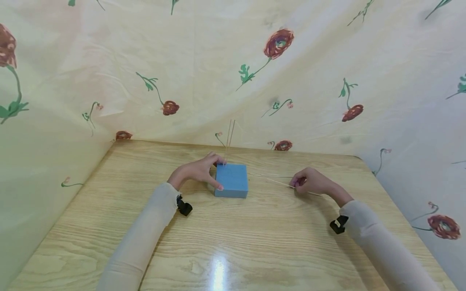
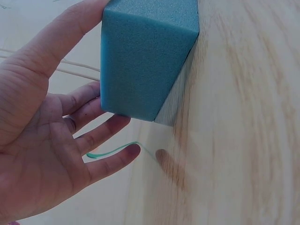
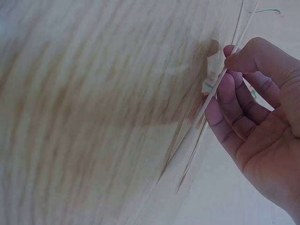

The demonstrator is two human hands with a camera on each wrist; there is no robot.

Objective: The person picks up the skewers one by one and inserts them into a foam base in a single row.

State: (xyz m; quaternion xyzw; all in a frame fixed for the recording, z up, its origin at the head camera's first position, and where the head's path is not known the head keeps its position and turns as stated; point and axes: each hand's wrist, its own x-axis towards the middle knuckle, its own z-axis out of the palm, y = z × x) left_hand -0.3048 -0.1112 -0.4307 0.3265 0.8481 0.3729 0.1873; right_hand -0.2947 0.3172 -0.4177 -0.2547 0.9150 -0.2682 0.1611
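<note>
Gripping a blue, square foam block between the thumb and fingers of the left hand, holding it flat on the pale, wood-grained surface, with two thin, pale wooden sticks rising nearly upright at its far left corner. Pinching another thin, pale stick between thumb and fingertips of the right hand, well apart from the block, beside more slender sticks lying on the surface.
</note>
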